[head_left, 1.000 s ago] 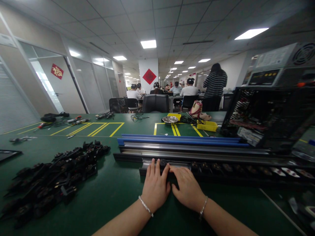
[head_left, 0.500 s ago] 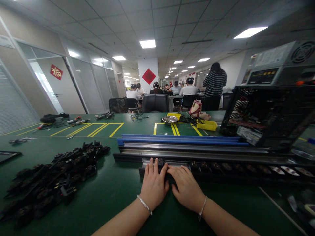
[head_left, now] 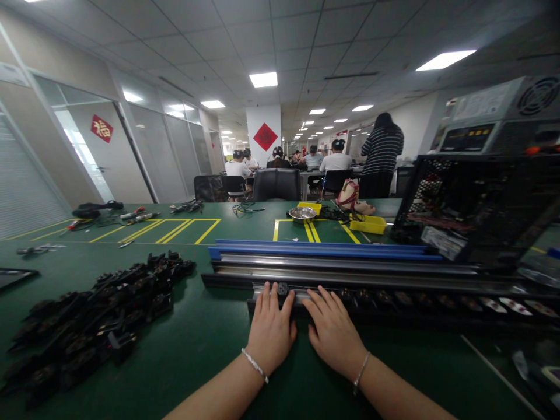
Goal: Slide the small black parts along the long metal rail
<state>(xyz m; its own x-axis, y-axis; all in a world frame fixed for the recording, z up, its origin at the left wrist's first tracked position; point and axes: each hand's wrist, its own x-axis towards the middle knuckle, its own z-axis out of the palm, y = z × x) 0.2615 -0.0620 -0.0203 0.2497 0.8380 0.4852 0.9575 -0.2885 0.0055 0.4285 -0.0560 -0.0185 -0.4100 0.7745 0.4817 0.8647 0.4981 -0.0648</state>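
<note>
A long black rail (head_left: 262, 308) lies crosswise before me, with a row of dark socket modules (head_left: 385, 297) set in its right part. My left hand (head_left: 272, 332) rests on the rail's left end, fingers stretched out. A small black module (head_left: 283, 289) shows between its fingers, which touch or nearly touch it; how it sits in the channel is partly hidden. Right of it, my right hand (head_left: 335, 329) lies over the rail with fingers spread and nothing visible in them.
Several more rails, including a blue one (head_left: 315, 247), lie behind. A heap of black modules (head_left: 100, 309) covers the left. Farther back are a metal bowl (head_left: 302, 214), a yellow tray (head_left: 368, 224) and cables (head_left: 247, 208). An opened computer case (head_left: 476, 204) stands right. People sit beyond.
My right hand has moved slightly right, away from my left hand, and its fingers have spread. My left hand and the small module have shifted very slightly left.
</note>
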